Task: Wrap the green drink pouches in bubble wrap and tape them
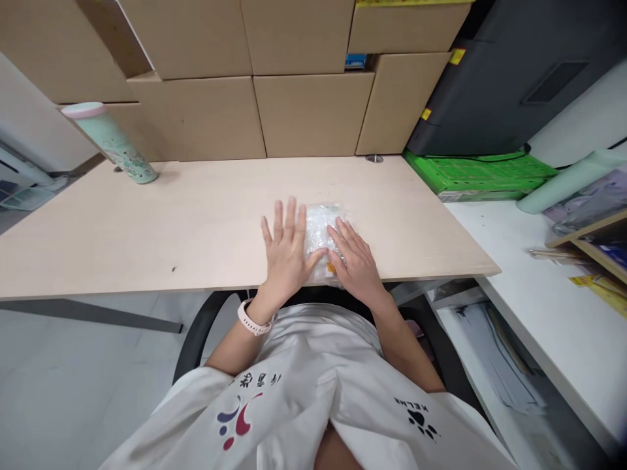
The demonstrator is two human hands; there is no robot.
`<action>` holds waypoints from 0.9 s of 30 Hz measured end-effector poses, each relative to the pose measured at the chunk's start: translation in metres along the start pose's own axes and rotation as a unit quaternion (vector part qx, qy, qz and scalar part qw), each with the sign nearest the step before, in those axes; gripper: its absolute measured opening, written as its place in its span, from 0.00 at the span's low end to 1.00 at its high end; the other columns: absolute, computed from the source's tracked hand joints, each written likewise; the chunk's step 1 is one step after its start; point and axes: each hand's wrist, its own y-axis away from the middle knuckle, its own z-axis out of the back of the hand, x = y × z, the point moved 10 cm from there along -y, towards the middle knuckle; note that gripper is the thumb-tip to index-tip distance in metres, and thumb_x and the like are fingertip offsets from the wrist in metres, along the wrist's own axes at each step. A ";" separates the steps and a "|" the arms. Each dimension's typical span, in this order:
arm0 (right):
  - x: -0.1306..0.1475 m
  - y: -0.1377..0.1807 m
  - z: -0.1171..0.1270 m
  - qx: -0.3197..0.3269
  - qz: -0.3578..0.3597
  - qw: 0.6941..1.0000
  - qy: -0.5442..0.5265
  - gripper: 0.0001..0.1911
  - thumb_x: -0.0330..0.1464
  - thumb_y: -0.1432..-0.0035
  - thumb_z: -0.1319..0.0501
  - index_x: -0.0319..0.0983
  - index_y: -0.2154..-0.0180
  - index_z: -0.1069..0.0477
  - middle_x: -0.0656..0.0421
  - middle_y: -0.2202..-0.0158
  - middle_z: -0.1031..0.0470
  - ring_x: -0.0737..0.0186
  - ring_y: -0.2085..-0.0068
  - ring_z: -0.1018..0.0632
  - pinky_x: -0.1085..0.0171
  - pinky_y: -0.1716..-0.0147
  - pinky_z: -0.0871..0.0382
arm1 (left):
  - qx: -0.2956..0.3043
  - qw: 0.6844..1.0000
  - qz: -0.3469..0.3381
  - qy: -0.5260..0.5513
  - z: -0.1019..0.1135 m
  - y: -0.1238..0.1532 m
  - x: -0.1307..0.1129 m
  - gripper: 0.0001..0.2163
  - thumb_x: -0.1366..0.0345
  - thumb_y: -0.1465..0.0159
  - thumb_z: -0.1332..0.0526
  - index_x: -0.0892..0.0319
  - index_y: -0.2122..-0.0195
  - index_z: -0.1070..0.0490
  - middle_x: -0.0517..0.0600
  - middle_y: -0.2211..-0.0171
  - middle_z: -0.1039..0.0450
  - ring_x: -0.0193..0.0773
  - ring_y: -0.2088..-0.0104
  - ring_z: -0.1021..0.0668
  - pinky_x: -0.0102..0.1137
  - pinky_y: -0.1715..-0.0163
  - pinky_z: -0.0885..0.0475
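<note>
A clear, shiny plastic packet (pixel 318 225) lies flat near the front edge of the desk, with a small orange patch at its lower part. My left hand (pixel 288 251) is at the packet's left side, fingers spread, its thumb reaching over the packet. On the right part of the packet rests my right hand (pixel 356 261), fingers stretched out and fairly close together. Neither hand grips anything. What is inside the packet I cannot make out, and my right hand hides part of it.
Cardboard boxes (pixel 313 111) are stacked along the back of the pale desk (pixel 206 222). A mint green tumbler (pixel 117 143) stands at the back left. To the right are a green crate (pixel 484 173), a dark grey case (pixel 494 78) and a white side table (pixel 533 281).
</note>
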 end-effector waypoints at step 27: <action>-0.047 0.020 0.025 -0.143 -0.164 0.966 -0.143 0.24 0.46 0.31 0.50 0.41 0.44 0.28 0.50 0.43 0.24 0.49 0.41 0.26 0.44 0.39 0.36 | 0.122 0.986 -0.063 -0.097 -0.048 0.035 0.003 0.37 0.46 0.30 0.47 0.55 0.26 0.62 0.65 0.26 0.60 0.59 0.26 0.57 0.62 0.33 0.51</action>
